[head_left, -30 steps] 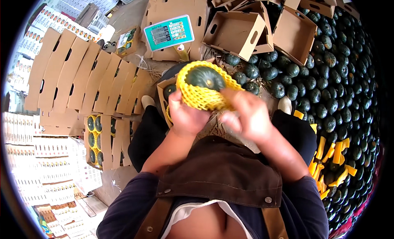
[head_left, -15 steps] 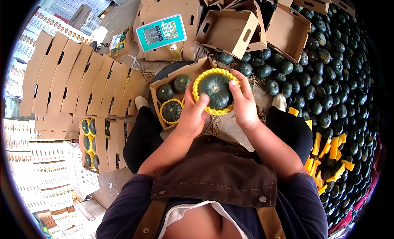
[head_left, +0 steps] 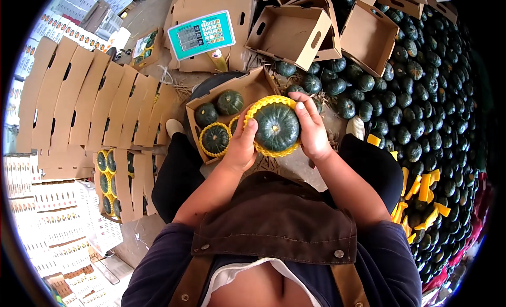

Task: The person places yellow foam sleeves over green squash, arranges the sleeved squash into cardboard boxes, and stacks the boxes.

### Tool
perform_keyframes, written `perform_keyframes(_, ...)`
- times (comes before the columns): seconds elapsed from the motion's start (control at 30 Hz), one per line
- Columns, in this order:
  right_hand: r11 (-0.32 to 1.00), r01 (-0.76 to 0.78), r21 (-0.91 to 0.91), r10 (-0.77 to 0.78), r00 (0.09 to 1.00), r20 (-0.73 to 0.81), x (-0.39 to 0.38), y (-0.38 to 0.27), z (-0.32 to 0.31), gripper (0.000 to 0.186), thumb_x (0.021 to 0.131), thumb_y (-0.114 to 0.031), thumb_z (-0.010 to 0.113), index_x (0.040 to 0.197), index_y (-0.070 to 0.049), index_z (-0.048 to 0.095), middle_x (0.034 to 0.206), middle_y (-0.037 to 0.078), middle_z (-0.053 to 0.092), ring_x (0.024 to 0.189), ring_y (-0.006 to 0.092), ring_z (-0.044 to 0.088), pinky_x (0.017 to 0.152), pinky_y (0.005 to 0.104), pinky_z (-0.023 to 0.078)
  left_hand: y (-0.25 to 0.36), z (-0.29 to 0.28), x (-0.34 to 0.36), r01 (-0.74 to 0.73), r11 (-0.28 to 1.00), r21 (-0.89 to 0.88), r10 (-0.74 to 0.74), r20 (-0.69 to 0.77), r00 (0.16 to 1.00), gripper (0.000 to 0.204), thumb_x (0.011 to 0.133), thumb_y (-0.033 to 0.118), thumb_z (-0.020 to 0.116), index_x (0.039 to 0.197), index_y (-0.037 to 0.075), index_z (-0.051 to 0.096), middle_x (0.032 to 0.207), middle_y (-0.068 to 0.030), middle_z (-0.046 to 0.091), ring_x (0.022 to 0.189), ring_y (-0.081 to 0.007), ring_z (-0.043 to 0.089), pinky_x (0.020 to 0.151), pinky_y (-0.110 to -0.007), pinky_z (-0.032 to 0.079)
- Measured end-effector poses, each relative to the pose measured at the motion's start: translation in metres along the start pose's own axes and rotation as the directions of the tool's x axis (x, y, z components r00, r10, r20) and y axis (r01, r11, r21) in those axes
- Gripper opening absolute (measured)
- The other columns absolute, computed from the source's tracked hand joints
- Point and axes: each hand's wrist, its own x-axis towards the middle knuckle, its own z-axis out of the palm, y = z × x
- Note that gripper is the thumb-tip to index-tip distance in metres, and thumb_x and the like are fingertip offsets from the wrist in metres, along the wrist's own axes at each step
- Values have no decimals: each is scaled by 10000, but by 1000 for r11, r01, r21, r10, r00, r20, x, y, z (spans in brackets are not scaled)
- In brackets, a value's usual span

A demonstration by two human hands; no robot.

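Observation:
Between my two hands is a dark green squash (head_left: pixel 276 128), stem side showing, with a yellow foam net (head_left: pixel 270 101) around its rim. My left hand (head_left: pixel 241 144) grips its left side, thumb on the net's edge. On the other side my right hand (head_left: pixel 312 126) holds it, thumb against the skin. Just beyond my left hand stands an open cardboard box (head_left: pixel 263 81). Inside it are two bare squashes (head_left: pixel 230 102) at the back and a netted squash (head_left: pixel 215 140) at the front. Another netted one shows partly behind my left hand.
A scale's turquoise display panel (head_left: pixel 201 35) stands past the box. Empty cardboard trays (head_left: pixel 289 35) lie at the back. A large pile of squashes (head_left: pixel 416 101) covers the right, with yellow foam nets (head_left: pixel 424 188) on it. Cardboard boxes (head_left: pixel 79 96) stand in a row at left.
The squash has tipped and come slightly lower in my hands, so more of its green side shows. My hands still hold it. The surroundings have shifted a little left in the view.

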Motion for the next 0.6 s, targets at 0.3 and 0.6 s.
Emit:
perform_keyframes(0.3, 745, -1, -667, -31, 999, -37, 13, 50, -31, 372, 923, -271, 479, 1192, -15, 477, 1097, 154, 555, 1041, 263, 523, 917, 335, 397, -47, -39, 10, 94, 973, -211, -161, -333, 929, 340, 882, 276, 525, 1136, 60, 462, 1075, -63, 517, 999, -172, 513, 884, -326, 423)
perform_keyframes(0.6, 101, 87, -991, 317, 941, 115, 48, 56, -1, 982, 589, -408, 764, 1384, -190, 231, 1344, 227, 301, 1223, 422, 339, 1008, 442, 328, -36, -69, 24, 288, 928, -237, -318, -97, 943, 512, 960, 422, 296, 1356, 96, 285, 1331, -73, 405, 1206, -206, 412, 1020, -356, 316)
